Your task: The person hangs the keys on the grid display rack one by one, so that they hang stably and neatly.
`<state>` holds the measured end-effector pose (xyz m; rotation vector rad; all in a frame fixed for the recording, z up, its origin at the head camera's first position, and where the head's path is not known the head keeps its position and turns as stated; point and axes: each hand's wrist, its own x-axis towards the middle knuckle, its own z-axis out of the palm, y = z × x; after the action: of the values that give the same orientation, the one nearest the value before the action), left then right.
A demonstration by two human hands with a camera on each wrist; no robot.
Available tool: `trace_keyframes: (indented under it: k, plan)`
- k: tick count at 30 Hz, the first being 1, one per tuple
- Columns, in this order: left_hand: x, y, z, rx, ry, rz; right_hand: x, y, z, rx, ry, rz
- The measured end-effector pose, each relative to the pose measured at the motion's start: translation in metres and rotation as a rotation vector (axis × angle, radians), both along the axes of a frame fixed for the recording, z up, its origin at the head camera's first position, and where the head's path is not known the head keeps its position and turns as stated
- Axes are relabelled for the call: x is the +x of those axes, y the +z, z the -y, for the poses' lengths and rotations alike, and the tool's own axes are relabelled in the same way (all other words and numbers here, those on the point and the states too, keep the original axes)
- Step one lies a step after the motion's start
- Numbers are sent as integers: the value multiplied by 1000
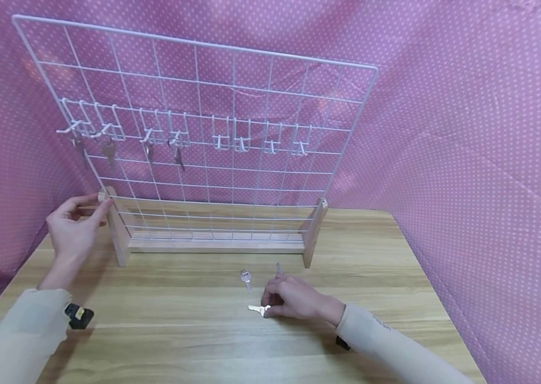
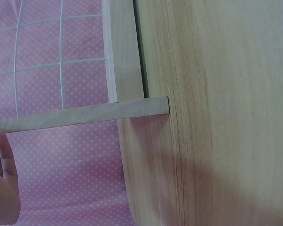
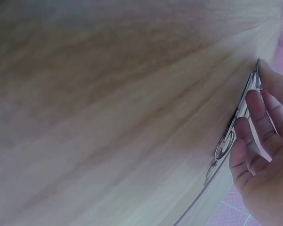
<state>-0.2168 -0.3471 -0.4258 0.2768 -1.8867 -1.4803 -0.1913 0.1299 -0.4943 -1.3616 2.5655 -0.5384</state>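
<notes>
My left hand (image 1: 72,226) grips the top of the left wooden upright (image 1: 117,232) of a wire-grid stand, thumb in front. In the left wrist view the fingers (image 2: 7,162) touch that upright's edge. On the wooden table, my right hand (image 1: 299,298) pinches a silver key (image 1: 256,309) by its head, the blade pointing left. A second key (image 1: 245,278) lies just beyond the fingers. Behind the knuckles shows part of a third key (image 1: 278,268), its rest hidden by the hand. The right wrist view shows curled fingers (image 3: 259,108) close over the keys, seen nearly edge-on.
The white wire grid (image 1: 232,82) leans above its wooden base (image 1: 217,246). White hooks run along it; keys such as one (image 1: 109,152) hang from those on the left, while the right-hand hooks (image 1: 270,145) hold nothing. Pink dotted cloth (image 1: 467,133) encloses the table (image 1: 371,256).
</notes>
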Motion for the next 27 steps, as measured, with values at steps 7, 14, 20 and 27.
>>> trace_keyframes:
  k: [7, 14, 20, 27]
  plan:
    - [0, 1, -1, 11, -1, 1, -2, -2, -2, -28, 20, -4]
    - [-1, 1, -1, 24, -3, -7, -2, 2, -5, -110, -56, 166]
    - [0, 0, 0, 1, 6, -14, 0, 12, -7, -270, -173, 386]
    - [0, -1, -1, -8, 5, -21, -1, 30, -3, -415, -223, 398]
